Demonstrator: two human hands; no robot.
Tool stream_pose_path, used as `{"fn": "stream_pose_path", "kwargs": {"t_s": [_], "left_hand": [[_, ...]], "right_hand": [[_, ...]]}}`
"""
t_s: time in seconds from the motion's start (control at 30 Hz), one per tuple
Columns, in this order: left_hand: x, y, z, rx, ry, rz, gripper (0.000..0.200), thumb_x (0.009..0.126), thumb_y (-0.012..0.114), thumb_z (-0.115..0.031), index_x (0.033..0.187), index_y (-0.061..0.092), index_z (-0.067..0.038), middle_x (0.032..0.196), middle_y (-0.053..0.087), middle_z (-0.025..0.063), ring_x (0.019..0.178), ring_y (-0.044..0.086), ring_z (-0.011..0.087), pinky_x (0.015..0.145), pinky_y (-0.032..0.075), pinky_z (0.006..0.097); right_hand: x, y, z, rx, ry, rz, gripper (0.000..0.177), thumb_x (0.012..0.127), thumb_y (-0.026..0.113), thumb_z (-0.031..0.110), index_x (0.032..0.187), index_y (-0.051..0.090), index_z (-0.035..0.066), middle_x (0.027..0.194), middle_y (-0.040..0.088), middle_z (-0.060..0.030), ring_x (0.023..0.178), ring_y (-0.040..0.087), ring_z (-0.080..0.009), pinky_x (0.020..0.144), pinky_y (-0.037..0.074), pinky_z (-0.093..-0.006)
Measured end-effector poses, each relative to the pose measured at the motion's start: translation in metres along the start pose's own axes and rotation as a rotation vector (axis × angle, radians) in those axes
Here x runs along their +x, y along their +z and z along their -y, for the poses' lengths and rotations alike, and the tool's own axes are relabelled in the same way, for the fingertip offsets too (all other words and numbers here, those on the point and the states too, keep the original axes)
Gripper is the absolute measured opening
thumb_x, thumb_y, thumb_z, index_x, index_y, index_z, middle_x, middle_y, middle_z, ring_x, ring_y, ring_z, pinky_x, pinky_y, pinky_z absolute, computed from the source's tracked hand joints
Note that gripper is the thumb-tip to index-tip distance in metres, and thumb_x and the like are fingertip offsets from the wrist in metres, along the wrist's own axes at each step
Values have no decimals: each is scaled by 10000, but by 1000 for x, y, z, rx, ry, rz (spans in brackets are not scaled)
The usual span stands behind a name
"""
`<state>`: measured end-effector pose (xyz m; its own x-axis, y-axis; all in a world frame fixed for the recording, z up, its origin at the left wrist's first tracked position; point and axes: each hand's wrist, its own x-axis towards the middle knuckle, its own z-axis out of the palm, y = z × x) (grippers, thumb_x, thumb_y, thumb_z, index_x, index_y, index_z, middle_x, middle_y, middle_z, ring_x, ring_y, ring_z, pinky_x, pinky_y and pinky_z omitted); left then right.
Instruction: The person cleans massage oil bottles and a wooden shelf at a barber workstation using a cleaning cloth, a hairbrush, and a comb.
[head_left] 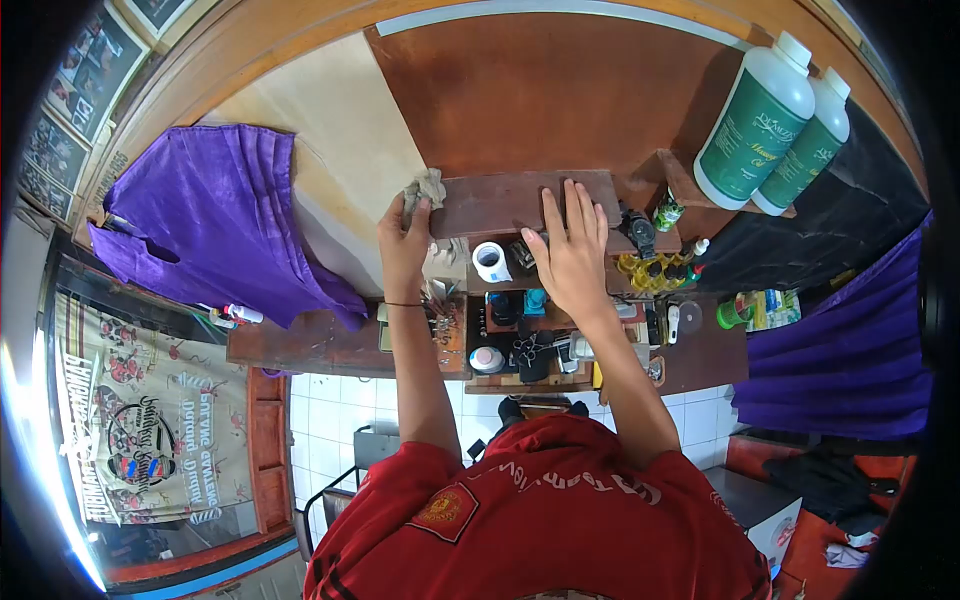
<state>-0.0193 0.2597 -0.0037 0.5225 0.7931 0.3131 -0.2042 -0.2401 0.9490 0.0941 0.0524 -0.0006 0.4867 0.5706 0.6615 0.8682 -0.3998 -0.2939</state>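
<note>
At the left end of a narrow brown wooden shelf (475, 207), my left hand (404, 240) pinches a crumpled greyish rag (424, 190) between thumb and fingers. My right hand (570, 250) lies palm down on the right part of this shelf, fingers stretched out and holding nothing. Below the shelf, between my hands, stands a white roll (490, 262) with a dark core. A black wristwatch (638, 232) is just right of my right hand. Lower down, a pair of scissors (527, 348) lies among small tools and containers.
Two large white bottles with green labels (755, 125) stand on a side shelf at upper right. Several small yellow bottles (655, 272) sit under it. A white hair clipper (673, 324) is on the right counter (708, 355). Purple cloth (225, 215) hangs at left.
</note>
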Motion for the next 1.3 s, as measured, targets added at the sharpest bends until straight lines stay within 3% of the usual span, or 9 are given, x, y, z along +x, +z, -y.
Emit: {"fn": "stream_pose_path", "kwargs": {"t_s": [0.33,0.43,0.47,0.57,0.63,0.77,1.03,1.13,1.3], "left_hand": [[-63,-26,-70,202,-34,234,272,902,637,-99,1106,631,81,909,693,47,838,574,72,744,487,241],[-50,-7,-97,459,174,-36,318,910,632,-105,1178,610,65,972,708,176,911,662,162,796,507,293],[-41,4,-99,519,315,-36,353,936,601,-144,1236,580,41,1102,655,236,1007,657,301,855,506,358],[-18,38,-30,858,615,80,346,940,571,-184,1264,579,-64,1246,577,209,1153,520,412,1007,407,470],[-37,72,-28,1141,626,-154,329,915,587,-165,1235,604,-91,1206,598,188,1136,542,375,1023,379,467],[-46,109,-42,938,589,-17,249,795,680,-73,1044,684,-79,965,676,175,925,631,375,832,484,446],[-65,223,-41,768,802,301,225,785,611,-75,992,699,-66,1042,660,134,1054,594,327,934,437,448],[-71,211,-37,824,842,248,226,826,574,-118,1035,650,-78,1103,617,111,1104,558,291,980,382,450],[-48,139,-29,875,750,110,271,841,645,-145,1101,649,-72,1038,639,172,992,597,359,930,440,480]], "right_hand": [[0,-2,0,-5,-10,-43,554,936,564,383,1293,536,-40,1382,434,-307,1323,381,-426,1081,281,-548],[-1,-10,-3,26,-11,-3,557,950,540,373,1312,520,-50,1400,421,-312,1334,370,-434,1093,271,-528],[-2,-11,-5,114,-5,7,554,960,523,369,1322,511,-51,1417,403,-313,1348,352,-439,1101,262,-524],[-1,-35,-5,425,130,-1,503,1004,441,315,1365,478,-32,1471,343,-305,1405,278,-432,1145,204,-485],[-8,-50,-6,493,230,-84,462,1034,367,275,1370,479,-20,1477,350,-290,1412,286,-414,1148,225,-434],[-25,-72,-18,597,395,-138,461,1040,356,291,1316,532,-34,1417,393,-344,1353,364,-456,1114,293,-439],[-32,-100,-38,573,416,-336,480,1053,316,288,1242,578,-66,1360,495,-281,1288,474,-373,1077,335,-408],[-32,-106,-48,606,481,-305,539,1072,237,339,1308,528,-48,1395,487,-188,1296,462,-276,1093,340,-377],[-32,-105,-48,654,507,-347,503,1060,286,300,1222,596,-61,1332,529,-252,1275,481,-363,1083,327,-399]]}}
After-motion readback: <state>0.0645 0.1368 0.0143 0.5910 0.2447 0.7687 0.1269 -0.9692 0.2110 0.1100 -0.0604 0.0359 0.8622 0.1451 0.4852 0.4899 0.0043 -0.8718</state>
